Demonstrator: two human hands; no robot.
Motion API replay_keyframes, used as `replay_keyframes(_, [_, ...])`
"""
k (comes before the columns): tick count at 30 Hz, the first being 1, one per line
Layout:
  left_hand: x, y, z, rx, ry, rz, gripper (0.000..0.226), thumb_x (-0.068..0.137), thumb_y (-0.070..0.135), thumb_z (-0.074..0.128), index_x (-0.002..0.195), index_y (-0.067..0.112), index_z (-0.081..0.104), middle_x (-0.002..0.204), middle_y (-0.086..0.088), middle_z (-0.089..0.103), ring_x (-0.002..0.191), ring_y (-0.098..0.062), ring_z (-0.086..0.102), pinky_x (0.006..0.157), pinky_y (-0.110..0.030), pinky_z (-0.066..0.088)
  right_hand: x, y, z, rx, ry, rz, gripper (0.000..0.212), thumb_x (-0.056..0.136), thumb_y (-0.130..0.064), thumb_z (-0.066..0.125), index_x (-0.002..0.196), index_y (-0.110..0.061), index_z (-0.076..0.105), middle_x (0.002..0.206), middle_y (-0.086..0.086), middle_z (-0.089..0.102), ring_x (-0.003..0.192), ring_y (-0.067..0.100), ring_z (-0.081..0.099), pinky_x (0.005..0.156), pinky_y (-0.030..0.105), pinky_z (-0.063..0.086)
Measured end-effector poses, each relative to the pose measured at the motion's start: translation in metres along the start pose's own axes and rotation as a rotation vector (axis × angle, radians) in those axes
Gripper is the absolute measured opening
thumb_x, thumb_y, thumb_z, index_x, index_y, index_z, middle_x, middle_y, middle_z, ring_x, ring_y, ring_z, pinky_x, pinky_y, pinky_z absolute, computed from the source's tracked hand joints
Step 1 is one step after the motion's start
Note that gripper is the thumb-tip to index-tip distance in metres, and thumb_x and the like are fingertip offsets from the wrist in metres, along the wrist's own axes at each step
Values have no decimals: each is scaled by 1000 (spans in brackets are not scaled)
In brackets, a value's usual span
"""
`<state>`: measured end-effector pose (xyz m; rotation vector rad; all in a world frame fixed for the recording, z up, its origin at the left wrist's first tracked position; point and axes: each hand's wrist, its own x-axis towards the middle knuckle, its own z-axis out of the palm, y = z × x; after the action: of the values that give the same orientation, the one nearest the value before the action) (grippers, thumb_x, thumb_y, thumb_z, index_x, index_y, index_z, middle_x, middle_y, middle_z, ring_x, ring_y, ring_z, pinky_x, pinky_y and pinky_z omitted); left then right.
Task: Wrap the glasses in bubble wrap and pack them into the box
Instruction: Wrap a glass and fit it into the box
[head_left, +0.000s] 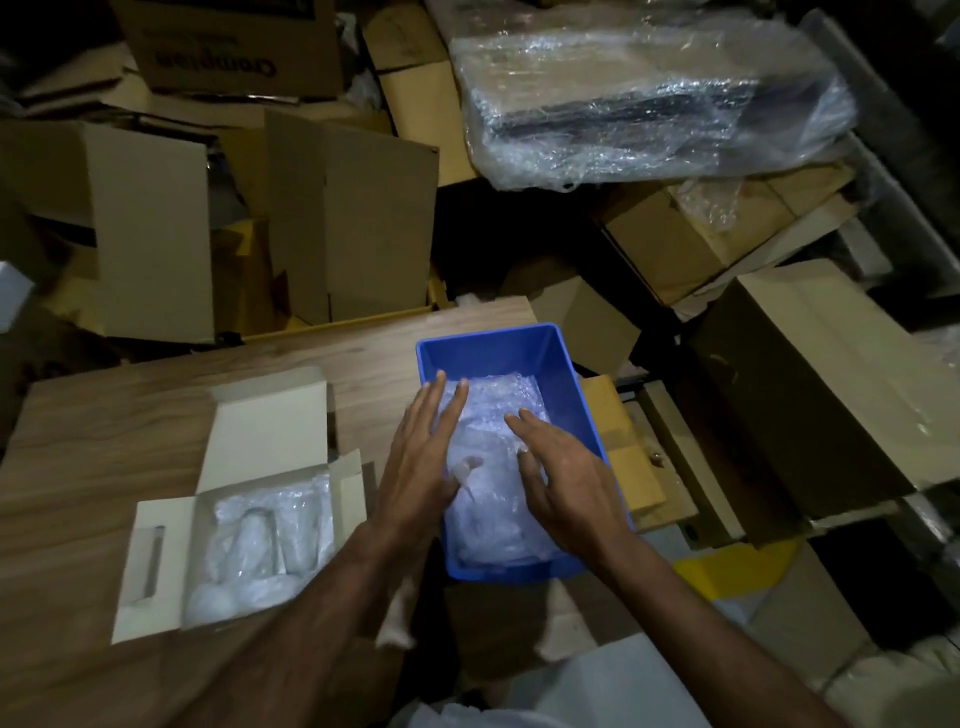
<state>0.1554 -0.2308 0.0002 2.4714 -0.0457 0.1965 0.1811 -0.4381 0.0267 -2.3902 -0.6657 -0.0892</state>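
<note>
Bubble wrap (493, 467) fills the blue bin (519, 345) at the wooden table's (130, 415) right edge. The left hand (421, 457) lies flat on it, fingers straight and close together; the right hand (566, 478) rests alongside, fingers loosely spread. Just left, the open white box (260, 431) holds wrapped bundles (260, 551).

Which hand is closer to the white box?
Left. The left hand lies on the blue bin's near edge, beside the white box; the right hand is farther off, over the bin.
</note>
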Motion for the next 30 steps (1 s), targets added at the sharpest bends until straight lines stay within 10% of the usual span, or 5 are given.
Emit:
replay_keyframes(4, [9,0,-44,3,-20,260,26,91,36,69,113,20,69,169,-3,16,155,-15,15,123,-31,24,3,-4,-12,-101,-17,-165,46,102,-32,41,143,-19,57,147,5,57,132,21,57,103,37,53])
replay_keyframes(20, [-104,-36,-180,-232,377,69,9,83,8,62,86,10,70,120,2,74,112,-20,68,92,-36,53,52,-138,12,106,-366,-384,36,106,-45,32,126,-35,60,98,-8,73,88,10,65,73,35,52])
replay_keyframes(24, [-114,-46,-187,-540,509,-228,46,87,34,67,75,-10,66,75,-21,70,69,-17,70,63,-28,54,71,-164,41,673,-603,-124,34,105,-36,54,78,-16,62,72,11,58,70,15,56,63,38,47])
replay_keyframes(27, [-117,-54,-189,-677,614,-461,75,84,55,74,71,-18,57,63,-28,63,50,-21,59,49,-25,48,73,-183,63,1267,-757,432,59,89,-45,74,120,5,67,116,25,66,102,35,58,92,44,56])
replay_keyframes(30, [-119,-60,-190,-795,667,-740,44,83,54,74,74,11,71,60,-10,65,50,-16,57,51,-27,47,53,-189,87,1838,-872,766,94,87,-73,58,144,2,51,150,30,44,140,41,41,124,56,20])
